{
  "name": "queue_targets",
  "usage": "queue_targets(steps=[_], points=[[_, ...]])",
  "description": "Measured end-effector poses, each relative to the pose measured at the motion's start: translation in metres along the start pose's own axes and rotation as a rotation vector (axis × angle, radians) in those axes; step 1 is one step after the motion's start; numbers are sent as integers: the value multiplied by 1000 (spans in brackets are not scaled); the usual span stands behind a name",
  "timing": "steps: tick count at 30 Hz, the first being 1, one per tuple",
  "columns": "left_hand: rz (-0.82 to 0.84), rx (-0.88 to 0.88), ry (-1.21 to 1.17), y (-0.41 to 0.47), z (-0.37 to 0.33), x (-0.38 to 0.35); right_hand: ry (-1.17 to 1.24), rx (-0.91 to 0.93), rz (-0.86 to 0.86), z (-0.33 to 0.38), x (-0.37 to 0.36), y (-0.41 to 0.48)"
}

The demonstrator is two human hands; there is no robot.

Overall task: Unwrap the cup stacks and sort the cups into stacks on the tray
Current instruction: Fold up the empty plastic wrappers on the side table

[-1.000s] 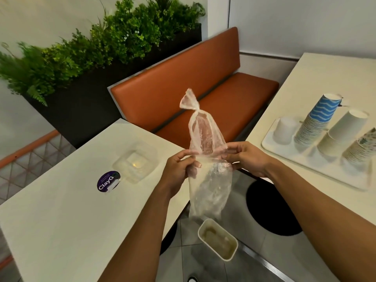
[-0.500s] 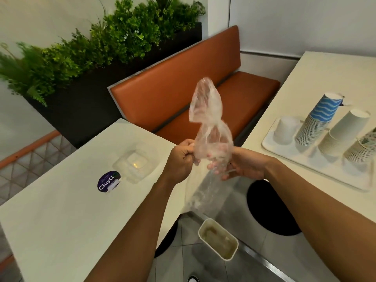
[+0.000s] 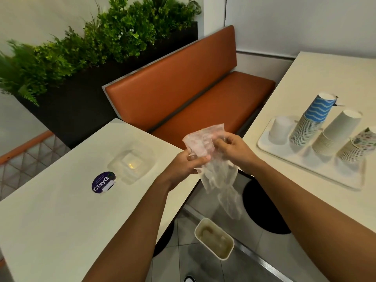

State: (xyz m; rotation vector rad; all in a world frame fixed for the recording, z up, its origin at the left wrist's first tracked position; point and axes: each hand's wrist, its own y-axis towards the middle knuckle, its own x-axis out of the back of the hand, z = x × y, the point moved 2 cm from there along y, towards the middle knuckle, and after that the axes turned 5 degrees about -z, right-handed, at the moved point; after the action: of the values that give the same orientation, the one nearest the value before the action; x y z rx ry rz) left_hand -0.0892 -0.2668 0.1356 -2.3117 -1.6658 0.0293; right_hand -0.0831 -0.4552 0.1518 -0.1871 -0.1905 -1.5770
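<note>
Between benches (image 3: 61, 210), left hand (image 3: 183, 165) and right hand (image 3: 230, 147) grip empty clear plastic wrapper (image 3: 215, 178); paper cup stacks (image 3: 311, 127) on white tray (image 3: 262, 144) appear sorted.

**Clearance: tray crowded, left table largely open, aisle partly occupied.**

On your right table (image 3: 325, 82), the tray (image 3: 262, 143) carries a row of upturned cups: a lone white cup (image 3: 279, 129), a blue-striped stack (image 3: 313, 121), a white stack (image 3: 335, 133) and a patterned stack (image 3: 356, 147). The gaps between them are narrow, and bare tray shows along the near edge. Your left table (image 3: 50, 210) has a clear container (image 3: 132, 161) with a round sticker (image 3: 103, 182) just beside it, and bare surface nearer you. In the aisle between the tables, your left hand (image 3: 183, 165) and right hand (image 3: 232, 148) hold the plastic wrapper (image 3: 215, 169) above a floor bin (image 3: 213, 238) and a black table base (image 3: 262, 204). The orange bench (image 3: 183, 88) closes the far end.
</note>
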Motion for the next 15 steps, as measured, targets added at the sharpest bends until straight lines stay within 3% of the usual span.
queue_targets(steps=[3,6,8,11,15], points=[[-90,-34,-47,0,1,-5,61,22,10,-2,-8,-6],[-174,-37,-84,-1,-1,0,156,-184,217,-19,-6,-7],[-140,-30,-93,-4,0,2,231,-243,287,-28,-2,-8],[-26,-34,-82,-10,5,-1,262,-187,252,-31,2,-7],[-84,-86,-151,-14,7,0,394,-228,304,-34,8,-9]])
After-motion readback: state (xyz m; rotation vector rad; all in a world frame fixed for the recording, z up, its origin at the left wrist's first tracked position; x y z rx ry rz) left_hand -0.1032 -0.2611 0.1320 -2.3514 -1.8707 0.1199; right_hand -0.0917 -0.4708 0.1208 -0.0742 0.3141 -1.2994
